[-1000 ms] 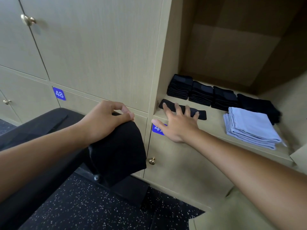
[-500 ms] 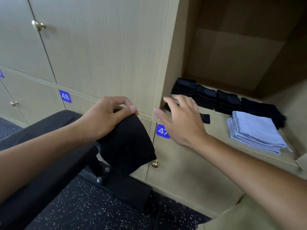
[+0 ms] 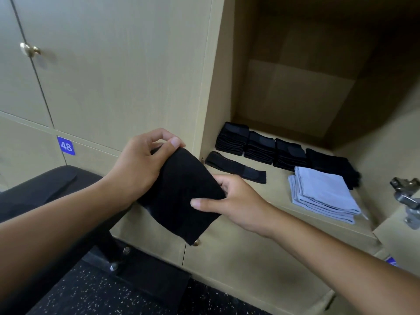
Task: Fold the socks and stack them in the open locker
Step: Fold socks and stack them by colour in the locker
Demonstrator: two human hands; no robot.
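Before locker (image 3: 218,92), sock (image 3: 181,192) between fingers (image 3: 175,142).

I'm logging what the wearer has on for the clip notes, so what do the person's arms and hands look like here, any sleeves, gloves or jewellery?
Both forearms are bare up to the frame edge, with no sleeve showing. The left hand and the right hand wear no gloves, and no rings, watch or wristband can be seen. Fingernails are short and unpainted.
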